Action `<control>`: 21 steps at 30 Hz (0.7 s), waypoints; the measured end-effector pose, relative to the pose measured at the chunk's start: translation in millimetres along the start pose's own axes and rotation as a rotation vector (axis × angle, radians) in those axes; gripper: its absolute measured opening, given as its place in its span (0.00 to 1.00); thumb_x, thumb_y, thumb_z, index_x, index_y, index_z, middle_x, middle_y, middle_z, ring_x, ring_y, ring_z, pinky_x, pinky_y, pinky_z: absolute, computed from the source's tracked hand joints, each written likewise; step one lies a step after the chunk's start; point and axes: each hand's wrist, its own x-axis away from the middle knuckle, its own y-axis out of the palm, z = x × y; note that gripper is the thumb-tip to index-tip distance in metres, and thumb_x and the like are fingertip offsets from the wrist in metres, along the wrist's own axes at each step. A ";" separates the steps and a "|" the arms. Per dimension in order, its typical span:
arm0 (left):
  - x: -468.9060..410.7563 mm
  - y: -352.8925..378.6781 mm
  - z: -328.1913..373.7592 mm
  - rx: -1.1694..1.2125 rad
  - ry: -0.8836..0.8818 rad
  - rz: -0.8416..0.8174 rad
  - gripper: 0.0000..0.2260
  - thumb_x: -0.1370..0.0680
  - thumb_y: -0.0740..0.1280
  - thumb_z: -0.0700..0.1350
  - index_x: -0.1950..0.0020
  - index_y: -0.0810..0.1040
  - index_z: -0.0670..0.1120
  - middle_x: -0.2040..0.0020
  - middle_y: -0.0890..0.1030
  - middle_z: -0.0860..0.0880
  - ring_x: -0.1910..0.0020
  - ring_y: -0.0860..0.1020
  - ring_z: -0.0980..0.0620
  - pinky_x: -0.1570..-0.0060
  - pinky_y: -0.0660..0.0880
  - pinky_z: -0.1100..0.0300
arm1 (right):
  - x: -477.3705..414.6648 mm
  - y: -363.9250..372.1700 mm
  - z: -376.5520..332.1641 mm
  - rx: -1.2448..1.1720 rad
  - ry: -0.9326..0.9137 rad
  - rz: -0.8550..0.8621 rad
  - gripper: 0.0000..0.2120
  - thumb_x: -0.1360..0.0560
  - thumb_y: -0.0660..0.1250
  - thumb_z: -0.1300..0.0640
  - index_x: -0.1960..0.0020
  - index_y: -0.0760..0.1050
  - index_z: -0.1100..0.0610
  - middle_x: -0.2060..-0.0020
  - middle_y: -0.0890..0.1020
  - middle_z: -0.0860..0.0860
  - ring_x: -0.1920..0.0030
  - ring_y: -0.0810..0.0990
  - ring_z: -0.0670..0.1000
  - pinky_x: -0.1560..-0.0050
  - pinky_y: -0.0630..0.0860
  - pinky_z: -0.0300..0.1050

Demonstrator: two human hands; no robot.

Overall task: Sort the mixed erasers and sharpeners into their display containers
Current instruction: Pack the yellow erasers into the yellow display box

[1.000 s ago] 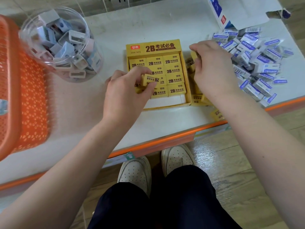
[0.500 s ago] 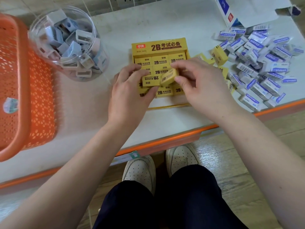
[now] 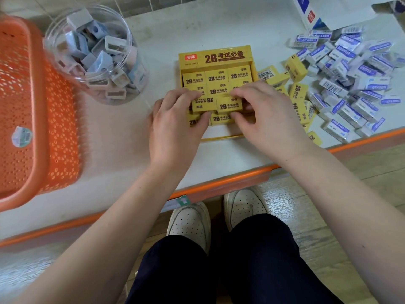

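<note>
Right hand moved its blocky eraser into the cardboard box.

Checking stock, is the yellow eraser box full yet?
Not full: the yellow box shows a bare white strip at its front, below the eraser rows.

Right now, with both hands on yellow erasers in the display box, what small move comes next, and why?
Probably the left hand should turn its inverted eraser end for end before pressing it down: its 2B print reads upside down, while the upright eraser pinched by the right hand beside it and the packed rows in the yellow display box read upright.
</note>
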 end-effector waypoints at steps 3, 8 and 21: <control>0.8 0.9 0.0 0.015 0.001 0.009 0.17 0.27 0.68 0.50 0.39 0.78 0.48 0.42 0.78 0.50 0.42 0.73 0.43 0.42 0.70 0.45 | 1.2 4.0 -0.9 -0.032 -0.007 0.041 0.14 0.28 0.67 0.60 0.42 0.77 0.61 0.46 0.78 0.56 0.49 0.78 0.57 0.44 0.73 0.45; 1.1 3.2 -0.6 0.028 0.006 0.008 0.17 0.26 0.69 0.49 0.38 0.78 0.49 0.42 0.77 0.50 0.43 0.73 0.44 0.43 0.70 0.50 | 2.2 3.2 -0.6 -0.042 0.006 0.037 0.14 0.28 0.68 0.60 0.43 0.77 0.61 0.46 0.78 0.56 0.49 0.77 0.56 0.45 0.74 0.46; 8.6 -14.9 -19.1 0.169 0.004 0.189 0.14 0.28 0.71 0.51 0.47 0.80 0.46 0.51 0.77 0.55 0.48 0.76 0.49 0.49 0.70 0.64 | -5.6 -4.6 -28.0 -0.016 -0.080 -0.255 0.16 0.28 0.70 0.53 0.40 0.77 0.51 0.51 0.69 0.44 0.49 0.68 0.44 0.49 0.60 0.33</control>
